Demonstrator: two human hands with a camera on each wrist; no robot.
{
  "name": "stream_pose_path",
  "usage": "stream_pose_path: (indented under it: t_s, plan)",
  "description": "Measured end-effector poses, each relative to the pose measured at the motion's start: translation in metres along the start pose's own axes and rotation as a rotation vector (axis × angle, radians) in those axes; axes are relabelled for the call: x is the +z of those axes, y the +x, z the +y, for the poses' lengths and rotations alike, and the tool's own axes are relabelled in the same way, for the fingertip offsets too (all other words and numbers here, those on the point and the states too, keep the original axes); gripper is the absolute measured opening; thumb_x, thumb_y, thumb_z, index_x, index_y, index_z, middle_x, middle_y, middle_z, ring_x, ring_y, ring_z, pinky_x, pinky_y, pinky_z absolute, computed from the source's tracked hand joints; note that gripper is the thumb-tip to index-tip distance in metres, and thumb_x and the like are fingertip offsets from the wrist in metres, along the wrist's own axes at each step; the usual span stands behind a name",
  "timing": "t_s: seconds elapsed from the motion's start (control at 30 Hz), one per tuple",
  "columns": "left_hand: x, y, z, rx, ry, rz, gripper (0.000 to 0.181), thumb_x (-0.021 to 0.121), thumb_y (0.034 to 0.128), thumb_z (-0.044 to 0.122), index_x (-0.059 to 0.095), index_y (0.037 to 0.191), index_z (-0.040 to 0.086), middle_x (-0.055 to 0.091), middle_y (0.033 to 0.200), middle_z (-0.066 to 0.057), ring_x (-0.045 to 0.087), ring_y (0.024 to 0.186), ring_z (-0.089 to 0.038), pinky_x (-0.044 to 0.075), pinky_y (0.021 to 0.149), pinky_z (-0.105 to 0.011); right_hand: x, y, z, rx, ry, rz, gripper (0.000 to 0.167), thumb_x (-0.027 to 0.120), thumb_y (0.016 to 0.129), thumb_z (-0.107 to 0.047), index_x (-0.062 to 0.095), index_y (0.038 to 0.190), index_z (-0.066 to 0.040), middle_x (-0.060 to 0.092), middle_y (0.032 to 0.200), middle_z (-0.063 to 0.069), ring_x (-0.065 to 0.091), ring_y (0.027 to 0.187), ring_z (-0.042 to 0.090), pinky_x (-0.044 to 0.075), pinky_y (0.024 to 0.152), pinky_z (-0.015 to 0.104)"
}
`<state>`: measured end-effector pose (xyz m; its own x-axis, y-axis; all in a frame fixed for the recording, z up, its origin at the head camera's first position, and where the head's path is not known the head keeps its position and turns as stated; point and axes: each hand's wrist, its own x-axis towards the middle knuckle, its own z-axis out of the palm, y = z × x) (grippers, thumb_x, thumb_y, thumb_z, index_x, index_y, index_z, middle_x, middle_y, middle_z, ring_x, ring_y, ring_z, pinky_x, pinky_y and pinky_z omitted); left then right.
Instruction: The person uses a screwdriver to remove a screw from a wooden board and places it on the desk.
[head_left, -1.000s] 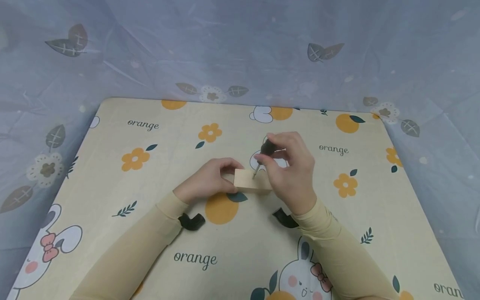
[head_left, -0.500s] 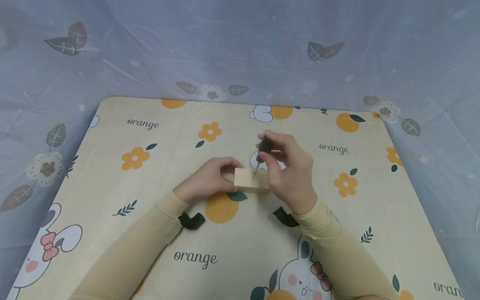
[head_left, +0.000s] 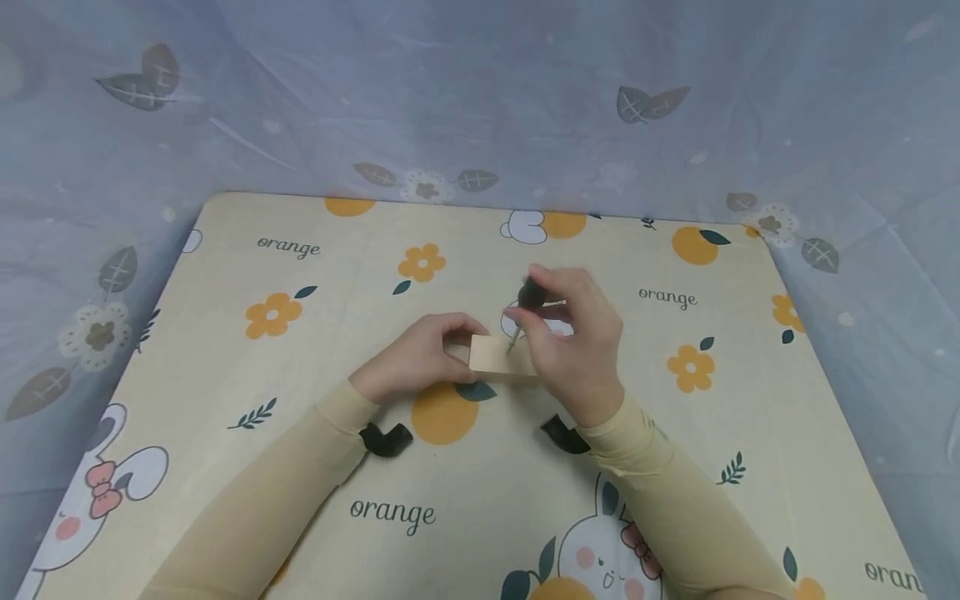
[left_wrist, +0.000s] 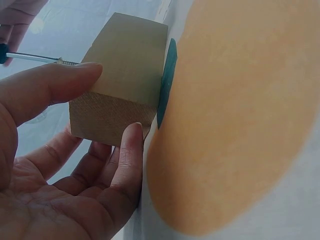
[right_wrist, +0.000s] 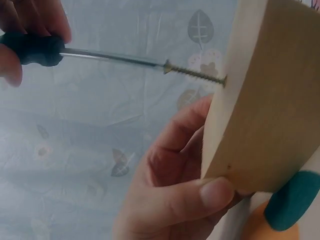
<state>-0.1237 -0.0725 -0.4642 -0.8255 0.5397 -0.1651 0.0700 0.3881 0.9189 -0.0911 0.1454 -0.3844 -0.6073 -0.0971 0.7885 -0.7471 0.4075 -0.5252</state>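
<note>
A pale wooden block (head_left: 489, 355) rests on the table. My left hand (head_left: 420, 354) grips its left end between thumb and fingers, as the left wrist view also shows. In the right wrist view a brass-coloured screw (right_wrist: 196, 74) stands in the block's upper face, with most of its thread exposed. My right hand (head_left: 583, 342) holds a screwdriver (head_left: 531, 293) by its dark handle, tilted above the block. The screwdriver's metal shaft (right_wrist: 112, 57) lines up with the screw, its tip at the screw head. In the head view my right hand hides the block's right end.
A cream tablecloth (head_left: 337, 292) printed with oranges, flowers and rabbits covers the table. Black curved pieces (head_left: 386, 439) sit at both wrists. Behind the table's far edge hangs a grey-blue curtain (head_left: 480, 92).
My right hand and its fingers have shifted slightly around the screwdriver handle, whose tilt varies a little. The left hand and the block stay nearly in place.
</note>
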Motion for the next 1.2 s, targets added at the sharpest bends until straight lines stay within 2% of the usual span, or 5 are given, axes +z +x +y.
stream_pose_path:
  t_s: [0.27, 0.47, 0.6, 0.97, 1.2]
  plan:
    - [0.007, 0.004, -0.001, 0.022, 0.014, -0.006, 0.043, 0.091, 0.0825, 0.017, 0.074, 0.121, 0.025, 0.074, 0.119, 0.008, 0.064, 0.115, -0.021, 0.050, 0.109, -0.045, -0.004, -0.003, -0.005, 0.007, 0.004, -0.071, 0.041, 0.074, 0.088, 0.018, 0.067, 0.127, 0.007, 0.077, 0.116, 0.022, 0.078, 0.093, 0.032, 0.064, 0.084, 0.026]
    - [0.008, 0.004, -0.001, 0.015, 0.022, -0.001, 0.042, 0.092, 0.0825, 0.018, 0.074, 0.120, 0.028, 0.074, 0.119, 0.010, 0.064, 0.116, -0.021, 0.049, 0.110, -0.046, -0.004, -0.004, -0.002, -0.035, -0.017, -0.098, 0.041, 0.071, 0.091, 0.018, 0.064, 0.130, 0.008, 0.075, 0.120, 0.022, 0.080, 0.097, 0.033, 0.066, 0.081, 0.033]
    - [0.008, 0.003, -0.001, 0.017, 0.022, 0.005, 0.043, 0.091, 0.0826, 0.018, 0.074, 0.120, 0.028, 0.074, 0.120, 0.010, 0.064, 0.117, -0.022, 0.049, 0.111, -0.047, -0.004, -0.003, -0.002, -0.050, -0.004, -0.099, 0.040, 0.069, 0.092, 0.017, 0.064, 0.131, 0.008, 0.075, 0.120, 0.023, 0.080, 0.097, 0.033, 0.066, 0.080, 0.035]
    - [0.009, -0.001, 0.001, 0.022, 0.017, 0.000, 0.043, 0.089, 0.0833, 0.014, 0.072, 0.121, 0.025, 0.073, 0.121, 0.006, 0.063, 0.117, -0.022, 0.049, 0.112, -0.047, -0.004, 0.002, -0.006, -0.060, 0.088, -0.063, 0.040, 0.071, 0.090, 0.019, 0.064, 0.129, 0.011, 0.074, 0.118, 0.025, 0.078, 0.093, 0.037, 0.064, 0.085, 0.026]
    - [0.003, -0.001, 0.012, 0.009, 0.082, 0.011, 0.048, 0.089, 0.0828, 0.015, 0.069, 0.126, 0.022, 0.070, 0.124, 0.004, 0.061, 0.118, -0.023, 0.049, 0.110, -0.044, -0.009, 0.013, -0.006, -0.034, 0.093, -0.048, 0.043, 0.071, 0.092, 0.016, 0.063, 0.134, 0.010, 0.075, 0.120, 0.025, 0.079, 0.091, 0.035, 0.065, 0.080, 0.026]
